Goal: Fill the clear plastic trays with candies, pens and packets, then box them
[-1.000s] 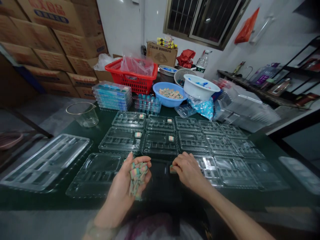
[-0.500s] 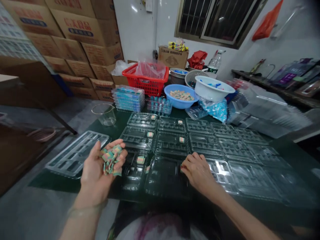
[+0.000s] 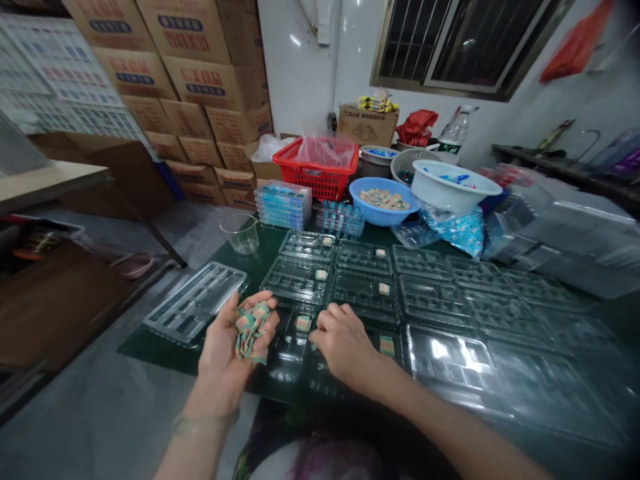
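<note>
Worktop (image 3: 145,345): green, laid with clear trays (image 3: 295,283).
Left grip (image 3: 225,350): cupped, palm up — striped candies (image 3: 250,328) are held in it, beside the near tray (image 3: 287,353).
Right grip (image 3: 343,343): curled on the near tray — its hold cannot be told.

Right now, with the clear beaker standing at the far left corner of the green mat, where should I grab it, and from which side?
Probably wrap the round wall just under the rim of the clear beaker, coming from its left. It stands upright and open-topped, and a stack of blue packs crowds its right.
</note>
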### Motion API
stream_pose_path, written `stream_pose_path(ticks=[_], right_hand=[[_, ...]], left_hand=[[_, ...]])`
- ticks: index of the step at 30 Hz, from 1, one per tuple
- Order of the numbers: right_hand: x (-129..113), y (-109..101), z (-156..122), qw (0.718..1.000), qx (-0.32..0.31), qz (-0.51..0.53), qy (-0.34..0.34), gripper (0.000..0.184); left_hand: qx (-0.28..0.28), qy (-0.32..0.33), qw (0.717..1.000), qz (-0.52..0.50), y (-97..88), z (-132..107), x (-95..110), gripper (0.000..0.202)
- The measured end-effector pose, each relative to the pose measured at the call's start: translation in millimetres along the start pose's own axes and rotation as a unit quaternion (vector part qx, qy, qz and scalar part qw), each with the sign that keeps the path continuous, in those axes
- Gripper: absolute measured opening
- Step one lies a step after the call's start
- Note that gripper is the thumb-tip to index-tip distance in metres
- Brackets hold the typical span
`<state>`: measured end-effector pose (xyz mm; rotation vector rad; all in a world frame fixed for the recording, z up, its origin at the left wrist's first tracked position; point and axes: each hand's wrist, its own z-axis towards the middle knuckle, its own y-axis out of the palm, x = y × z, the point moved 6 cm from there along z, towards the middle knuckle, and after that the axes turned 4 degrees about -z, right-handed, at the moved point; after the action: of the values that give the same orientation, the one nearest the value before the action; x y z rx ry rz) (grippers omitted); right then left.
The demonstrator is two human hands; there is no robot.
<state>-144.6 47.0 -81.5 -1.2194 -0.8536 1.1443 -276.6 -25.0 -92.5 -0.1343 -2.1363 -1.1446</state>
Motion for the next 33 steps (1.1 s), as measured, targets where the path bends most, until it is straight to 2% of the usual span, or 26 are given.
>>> stream_pose_path(ticks=[5, 11, 17, 24, 28, 33], right_hand=[[2.2, 9.4, 2.4, 0.999, -0.027, -0.017, -0.022, 0.016], [2.6, 6.5, 6.8, 0.998, -0.047, -0.017, -0.036, 0.017], [6.8, 13.5, 10.9, 0.998, -0.049, -0.017, 0.024, 0.023], [2.9, 19.4, 14.5, 0.995, -0.064, -0.034, 0.074, 0.021], [0.1, 20.3, 19.4, 0.994, -0.068, -0.041, 0.080, 0.018], [-4.1, 20.0, 24.7, 0.990, -0.097, -0.062, 0.078, 0.006]], left_hand=[[0.014, 0.002, 1.000, 0.000, -10.7, -1.2, 3.5, 0.032], [0.023, 0.002, 1.000, -0.008, -8.3, 0.7, 0.9, 0.031], [0.013, -0.009, 1.000, -0.013, -7.7, 1.1, -1.6, 0.028], [0.006, -0.021, 0.999, -0.028, -7.2, 0.3, -4.8, 0.025], [0.016, -0.026, 0.999, -0.022, -4.5, 0.6, -9.2, 0.026], [0.016, -0.027, 0.999, -0.012, 0.8, -1.8, -12.2, 0.025]])
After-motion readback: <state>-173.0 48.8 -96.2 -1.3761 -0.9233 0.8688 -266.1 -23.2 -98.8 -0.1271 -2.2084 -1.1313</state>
